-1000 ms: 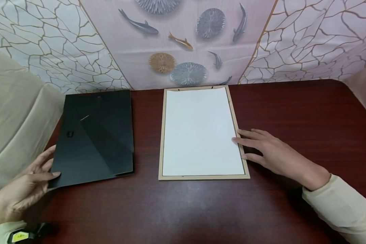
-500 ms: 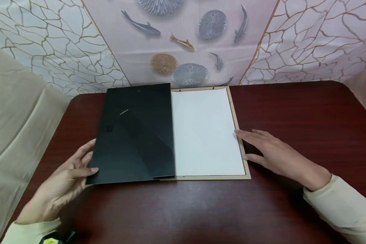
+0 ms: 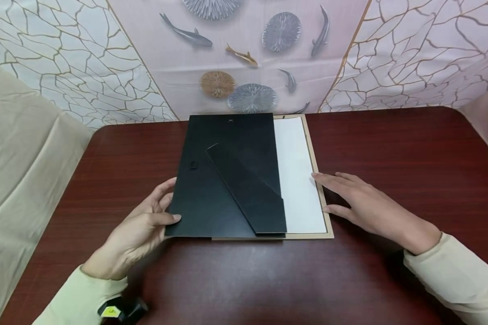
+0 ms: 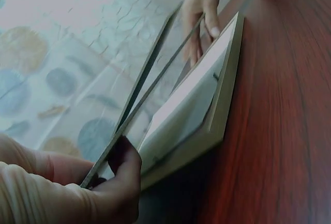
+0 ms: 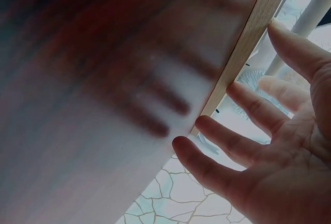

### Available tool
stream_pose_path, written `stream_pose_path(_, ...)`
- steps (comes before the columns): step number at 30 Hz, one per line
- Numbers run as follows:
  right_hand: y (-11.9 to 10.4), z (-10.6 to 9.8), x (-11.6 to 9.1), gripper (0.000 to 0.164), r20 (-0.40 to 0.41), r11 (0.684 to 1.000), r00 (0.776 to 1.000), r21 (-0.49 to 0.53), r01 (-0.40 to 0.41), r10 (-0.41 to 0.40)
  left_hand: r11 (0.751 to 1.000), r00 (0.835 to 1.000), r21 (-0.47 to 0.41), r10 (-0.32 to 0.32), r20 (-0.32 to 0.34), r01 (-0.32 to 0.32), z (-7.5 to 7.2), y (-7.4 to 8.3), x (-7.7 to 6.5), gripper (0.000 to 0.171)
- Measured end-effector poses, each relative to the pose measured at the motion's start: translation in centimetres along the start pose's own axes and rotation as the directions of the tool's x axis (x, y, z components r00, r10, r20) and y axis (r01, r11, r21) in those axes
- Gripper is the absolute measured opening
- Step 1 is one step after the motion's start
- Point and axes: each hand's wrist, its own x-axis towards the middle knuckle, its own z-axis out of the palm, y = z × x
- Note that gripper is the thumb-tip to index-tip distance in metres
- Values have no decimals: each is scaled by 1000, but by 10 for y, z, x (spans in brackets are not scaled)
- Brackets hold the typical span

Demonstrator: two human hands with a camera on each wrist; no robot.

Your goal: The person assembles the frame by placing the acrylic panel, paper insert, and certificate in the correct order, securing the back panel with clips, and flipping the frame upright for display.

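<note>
My left hand [image 3: 132,237] pinches the left edge of a black picture-frame backing board [image 3: 203,198] between thumb and fingers. A fold-out stand leg [image 3: 248,194] lies slanted across the board's upper face. Beneath the board lies a light wooden picture frame [image 3: 305,235] with a white sheet [image 3: 298,180] inside; its left part is covered. In the left wrist view the board's edge [image 4: 150,90] is tilted above the frame [image 4: 227,89], with a gap between them. My right hand [image 3: 366,205] rests at the frame's right side, its extended fingertips touching the wood [image 5: 247,45].
A dark red wooden table [image 3: 390,149] bears everything. Behind it hangs a patterned cloth [image 3: 252,58] with fish and round motifs. Beige fabric [image 3: 20,171] drapes along the left side. A dark band with a yellow-green label [image 3: 110,311] is on the left wrist.
My left hand has carried the backing board from the left to the right, over most of the frame. My right hand has stayed at the frame's right side.
</note>
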Motion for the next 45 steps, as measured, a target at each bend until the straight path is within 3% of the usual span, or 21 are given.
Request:
stream_pose_path(7,-1,1,0,73,-13,1000,1000,-6,-3,3,1000,1000,-11,24,20,-24,39,2,23,92)
stream_pose_path(12,-3,1,0,75,-7,1000,1000,1,-20,20,997,1000,-80,19,6,-18,53,1,32,90)
stream_pose_path(18,-4,1,0,76,-2,1000,1000,9,-29,29,995,1000,-98,2,-3,-2,64,-2,34,90)
stream_pose_path(28,2,-3,3,88,97,996,994,68,-55,49,999,1000,-46,-21,-10,21,76,-12,40,93)
stream_pose_path(32,3,-4,2,92,132,996,989,48,-69,62,1000,1000,-7,-12,-20,12,74,-13,41,92)
stream_pose_path(35,2,-5,1,93,150,996,985,27,-87,82,994,999,112,-7,-33,10,73,-13,42,90)
stream_pose_path(37,2,-5,1,92,158,995,983,28,-94,88,966,998,257,-5,-59,21,70,-11,42,89)
stream_pose_path(39,1,-5,1,91,164,995,982,32,-97,90,909,997,416,6,-74,25,67,-9,43,90)
stream_pose_path(42,1,-4,2,91,172,994,981,38,-103,95,790,996,612,35,-87,26,64,-3,41,92)
stream_pose_path(45,1,-4,2,91,178,993,979,38,-111,103,651,994,759,78,-70,3,65,1,36,90)
